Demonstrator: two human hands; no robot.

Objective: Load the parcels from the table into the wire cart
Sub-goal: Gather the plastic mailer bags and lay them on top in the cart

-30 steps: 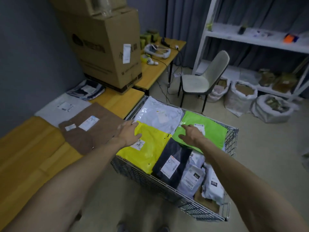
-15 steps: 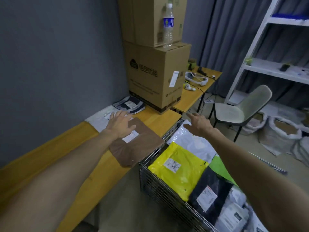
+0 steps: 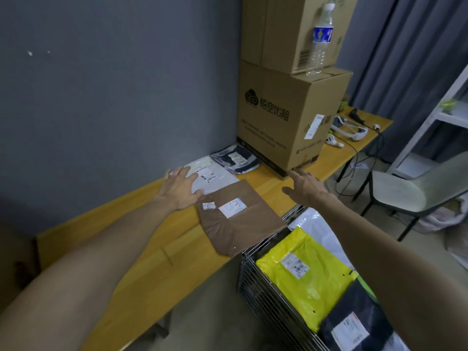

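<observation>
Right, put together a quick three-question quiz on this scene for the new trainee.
1. How many parcels lie on the table?
2. True or false: the yellow parcel lies in the wire cart.
3. The left hand has its fingers spread over: A the white parcel; B the yellow parcel; C no parcel.

Key
1. Three: the brown parcel, the white parcel and the dark striped parcel.
2. True.
3. A.
</observation>
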